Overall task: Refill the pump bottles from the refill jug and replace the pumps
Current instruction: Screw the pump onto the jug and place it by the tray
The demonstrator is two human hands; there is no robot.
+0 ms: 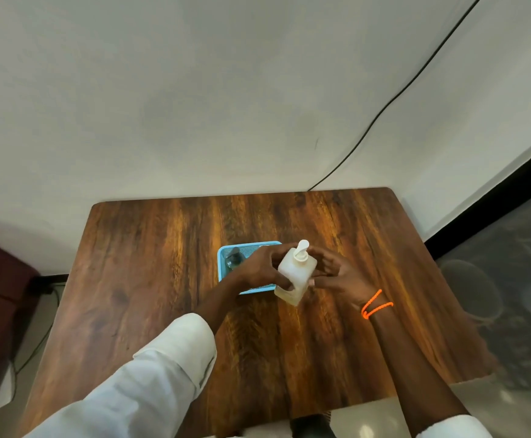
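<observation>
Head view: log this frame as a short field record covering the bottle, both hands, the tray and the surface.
bottle: white pump bottle, pump fitted, tilted, beside the tray
left hand: left hand grips the bottle's side
right hand: right hand at the bottle's other side, fingers relaxed; contact unclear
tray: blue tray behind the left hand, holding a dark bottle
surface: wooden table
refill jug: not in view

white pump bottle [295, 273], light blue tray [223, 251], dark streaked wood table [163, 263] — orange wrist cord [376, 305], white sleeve [150, 380]
</observation>
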